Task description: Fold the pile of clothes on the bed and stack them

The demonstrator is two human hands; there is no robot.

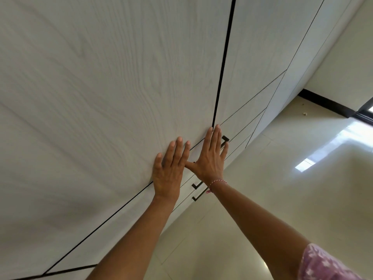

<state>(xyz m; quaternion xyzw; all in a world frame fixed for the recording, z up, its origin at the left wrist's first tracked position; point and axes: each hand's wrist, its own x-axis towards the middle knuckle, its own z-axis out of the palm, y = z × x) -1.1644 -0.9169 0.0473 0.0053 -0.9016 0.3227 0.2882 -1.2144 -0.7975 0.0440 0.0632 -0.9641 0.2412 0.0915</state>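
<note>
Neither the clothes nor the bed are in view. A tall white wood-grain wardrobe (101, 87) fills the left and middle of the head view. My left hand (168, 170) lies flat with straight fingers against the bottom of the big left door. My right hand (210, 156) is spread flat beside it, its fingertips at the dark gap (222, 63) between the two doors. A red thread bracelet (217, 183) circles my right wrist. Neither hand holds anything.
Under the doors are white drawers with dark bar handles (198, 190). A glossy cream tiled floor (282, 188) spreads to the right, with window glare on it. A dark skirting (327, 103) runs along the far wall. My pink patterned sleeve (323, 265) shows at the bottom right.
</note>
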